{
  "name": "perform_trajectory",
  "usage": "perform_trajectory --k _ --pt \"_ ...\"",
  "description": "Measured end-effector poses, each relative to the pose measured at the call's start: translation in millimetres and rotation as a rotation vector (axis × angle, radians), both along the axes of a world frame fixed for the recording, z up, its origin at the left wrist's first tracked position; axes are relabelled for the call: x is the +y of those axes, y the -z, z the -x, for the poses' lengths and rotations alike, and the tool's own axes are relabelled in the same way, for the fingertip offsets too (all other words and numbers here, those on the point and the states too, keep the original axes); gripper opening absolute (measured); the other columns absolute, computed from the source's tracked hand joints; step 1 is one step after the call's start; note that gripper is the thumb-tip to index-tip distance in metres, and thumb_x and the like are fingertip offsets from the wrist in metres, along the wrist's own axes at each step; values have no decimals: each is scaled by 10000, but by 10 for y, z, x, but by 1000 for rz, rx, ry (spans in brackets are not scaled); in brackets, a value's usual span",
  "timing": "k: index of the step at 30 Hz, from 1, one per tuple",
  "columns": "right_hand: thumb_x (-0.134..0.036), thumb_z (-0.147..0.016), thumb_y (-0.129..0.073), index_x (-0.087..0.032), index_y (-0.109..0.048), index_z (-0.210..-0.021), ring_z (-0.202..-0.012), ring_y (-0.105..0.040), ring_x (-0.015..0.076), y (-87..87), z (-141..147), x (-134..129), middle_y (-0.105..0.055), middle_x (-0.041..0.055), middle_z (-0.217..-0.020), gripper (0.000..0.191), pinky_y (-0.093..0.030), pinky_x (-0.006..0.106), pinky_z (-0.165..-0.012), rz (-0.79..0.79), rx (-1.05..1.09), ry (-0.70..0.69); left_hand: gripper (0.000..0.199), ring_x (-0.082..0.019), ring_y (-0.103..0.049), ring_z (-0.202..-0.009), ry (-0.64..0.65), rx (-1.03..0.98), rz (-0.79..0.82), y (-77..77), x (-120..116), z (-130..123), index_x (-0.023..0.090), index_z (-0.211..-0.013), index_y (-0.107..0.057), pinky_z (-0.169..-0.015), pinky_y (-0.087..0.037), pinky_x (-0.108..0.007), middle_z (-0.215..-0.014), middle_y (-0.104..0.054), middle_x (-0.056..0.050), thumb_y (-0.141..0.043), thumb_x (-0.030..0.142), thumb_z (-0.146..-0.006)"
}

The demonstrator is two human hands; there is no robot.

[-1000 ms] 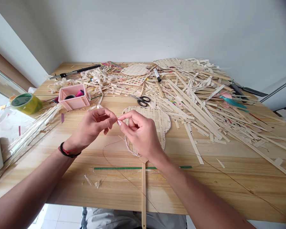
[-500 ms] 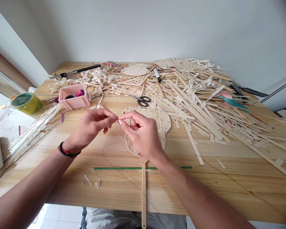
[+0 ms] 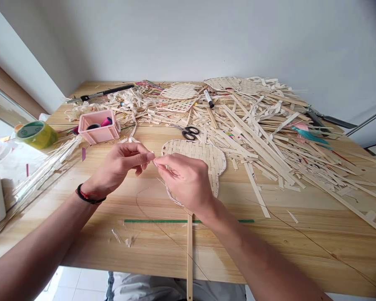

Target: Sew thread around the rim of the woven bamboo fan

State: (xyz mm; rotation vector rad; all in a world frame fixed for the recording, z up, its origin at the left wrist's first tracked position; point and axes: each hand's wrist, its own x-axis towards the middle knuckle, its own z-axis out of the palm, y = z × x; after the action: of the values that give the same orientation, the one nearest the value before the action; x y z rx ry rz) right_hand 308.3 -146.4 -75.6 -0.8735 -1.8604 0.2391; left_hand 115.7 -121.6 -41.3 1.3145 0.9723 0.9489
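Note:
My left hand (image 3: 120, 165) pinches thumb against forefinger, and its fingertips meet those of my right hand (image 3: 188, 177), which is also closed in a pinch. Whatever lies between the fingertips is too small to make out. Beneath my right hand a woven fan (image 3: 211, 156) of pale flat strips rests on the table, its bound edge partly covered by the hand. Its flat wooden handle (image 3: 189, 251) points toward me and sticks out past the table edge. A thin brown thread (image 3: 172, 240) loops over the table and across the handle.
Black-handled scissors (image 3: 190, 133) lie beyond the fan. Loose strips (image 3: 257, 138) heap up behind and to the right, with a marker (image 3: 208, 98) among them. On the left are a pink basket (image 3: 100, 136) and yellow tape (image 3: 37, 138). A green strip (image 3: 156, 221) passes by the handle.
My right hand has turned over, its fingers curling in and its knuckles now facing up more. Both hands still meet at the fingertips. The view has shifted slightly.

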Motion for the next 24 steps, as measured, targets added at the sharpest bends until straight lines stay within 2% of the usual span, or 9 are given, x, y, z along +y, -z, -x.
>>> perform_trajectory --k 3,8,14,24 --pt "-125 -1028 -570 -183 -748 -766 -572 -499 114 0 -20 8 -629 -1 -616 322 -374 275 -581 -86 -125 54 171 -119 -522 -627 20 -16 43 8 8 24 168 -734 -802 -544 -427 -238 -683 -620 -24 -871 303 -812" --pt "-125 -1041 -541 -193 -776 -824 -557 -448 116 -20 -37 8 -608 -12 -601 327 -352 286 -586 -139 -188 78 192 -116 -516 -630 26 -37 106 16 14 36 169 -735 -786 -552 -422 -229 -684 -614 -21 -904 315 -775" --pt "-149 -1050 -541 -200 -780 -821 -567 -475 114 -35 -38 -3 -626 -8 -612 335 -350 283 -585 -105 -200 72 196 -123 -514 -649 66 -22 6 39 14 35 174 -791 -770 -565 -439 -237 -732 -608 -24 -835 334 -882" --pt "-109 -1023 -573 -186 -760 -832 -606 -594 116 -20 -22 -12 -731 13 -692 279 -409 267 -608 -38 -148 35 278 -128 -557 -682 130 -23 6 37 -21 8 169 -862 -711 -586 -481 -226 -775 -622 -26 -776 422 -956"
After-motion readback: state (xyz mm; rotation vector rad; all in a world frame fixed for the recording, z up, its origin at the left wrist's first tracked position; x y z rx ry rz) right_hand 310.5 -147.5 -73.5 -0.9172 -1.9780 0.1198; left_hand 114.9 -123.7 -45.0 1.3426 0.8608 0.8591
